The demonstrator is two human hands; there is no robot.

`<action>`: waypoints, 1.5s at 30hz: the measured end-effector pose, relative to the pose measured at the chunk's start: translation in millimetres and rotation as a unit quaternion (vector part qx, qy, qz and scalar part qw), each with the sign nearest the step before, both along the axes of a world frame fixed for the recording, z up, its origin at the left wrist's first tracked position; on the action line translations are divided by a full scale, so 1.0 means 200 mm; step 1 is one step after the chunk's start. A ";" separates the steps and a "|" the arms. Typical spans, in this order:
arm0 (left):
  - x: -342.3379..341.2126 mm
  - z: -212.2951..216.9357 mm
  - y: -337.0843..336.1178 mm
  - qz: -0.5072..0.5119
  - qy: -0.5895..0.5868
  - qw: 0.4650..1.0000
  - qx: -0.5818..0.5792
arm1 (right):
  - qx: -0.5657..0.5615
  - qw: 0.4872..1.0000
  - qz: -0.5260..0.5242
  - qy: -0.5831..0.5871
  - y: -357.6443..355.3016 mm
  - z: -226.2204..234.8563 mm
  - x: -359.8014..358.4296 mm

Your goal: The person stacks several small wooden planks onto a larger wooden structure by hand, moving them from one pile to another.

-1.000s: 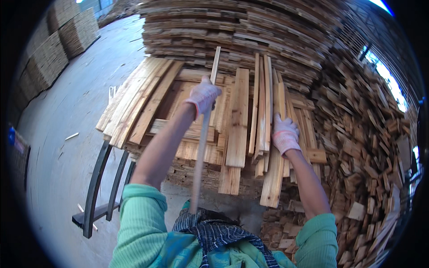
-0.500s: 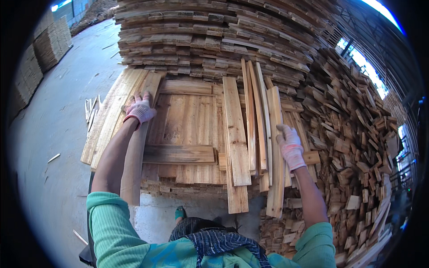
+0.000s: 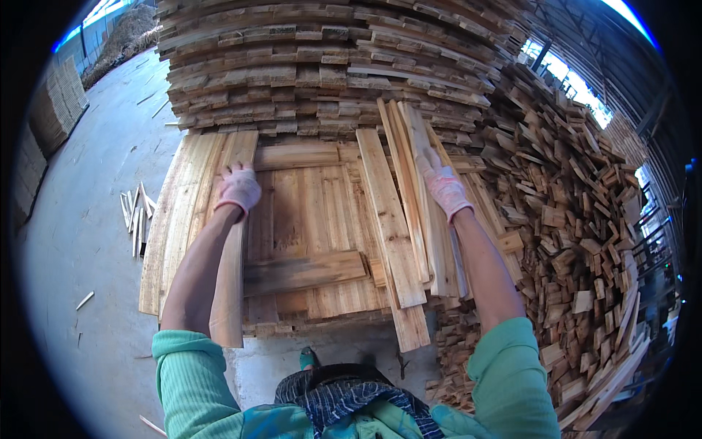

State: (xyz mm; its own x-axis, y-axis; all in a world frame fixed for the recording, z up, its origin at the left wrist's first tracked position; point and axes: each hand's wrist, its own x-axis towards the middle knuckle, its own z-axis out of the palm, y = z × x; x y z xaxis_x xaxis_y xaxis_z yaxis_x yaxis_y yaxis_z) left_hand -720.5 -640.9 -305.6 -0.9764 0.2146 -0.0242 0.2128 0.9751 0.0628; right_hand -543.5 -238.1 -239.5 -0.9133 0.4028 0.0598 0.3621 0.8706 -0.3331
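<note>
My left hand (image 3: 238,187), in a pale pink work glove, rests on the wooden boards (image 3: 191,190) lined up side by side at the left. Its fingers are spread on the near-right one of that row. At the right, my gloved right hand (image 3: 444,189) is closed on the upper part of a long wooden board (image 3: 424,146); its fingertips are somewhat blurred. Under and beside that board lie narrow strips of wood (image 3: 395,161). A knotty board (image 3: 387,212) slants just left of them, overlapping another board beneath it.
Between my hands, a short dark board (image 3: 306,272) crosses the stacked planks (image 3: 314,197). A tall lumber stack (image 3: 322,55) stands behind. To the right rises a heap of loose wood pieces (image 3: 578,234). Wood slivers (image 3: 136,212) lie on the concrete floor (image 3: 95,241).
My right hand has moved up and left, carrying the board from the right edge over the narrow strips. My left hand has shifted slightly along the left boards.
</note>
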 end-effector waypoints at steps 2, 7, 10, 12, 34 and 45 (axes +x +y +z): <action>0.18 0.12 0.25 -0.079 -0.034 0.991 0.098 | -0.047 0.996 -0.076 -0.012 0.05 -0.02 0.01; 0.61 -0.02 0.98 -0.073 -0.286 0.851 0.433 | -0.089 0.996 -0.018 -0.023 -0.08 0.09 0.08; 0.56 -0.16 1.14 0.040 -0.400 0.668 0.626 | -0.091 0.993 0.011 -0.073 -0.09 0.11 0.04; 0.55 -0.12 1.08 0.028 -0.331 0.701 0.631 | -0.035 0.998 -0.026 -0.055 -0.05 0.04 0.08; 0.70 0.19 0.23 0.070 -0.087 0.986 0.127 | -0.063 0.993 -0.022 -0.098 -0.16 0.01 0.11; 0.97 0.27 0.13 0.062 -0.066 0.962 0.258 | -0.302 0.951 0.064 0.016 0.05 -0.08 0.24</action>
State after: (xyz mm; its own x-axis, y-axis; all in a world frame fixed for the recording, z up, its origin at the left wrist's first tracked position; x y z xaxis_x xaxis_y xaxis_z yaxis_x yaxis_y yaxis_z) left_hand -527.3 -615.8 -252.3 -0.9910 0.1131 -0.0716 0.0533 0.8239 0.5642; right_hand -496.0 -227.7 -256.1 -0.9590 0.2575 -0.1184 0.2469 0.5538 -0.7952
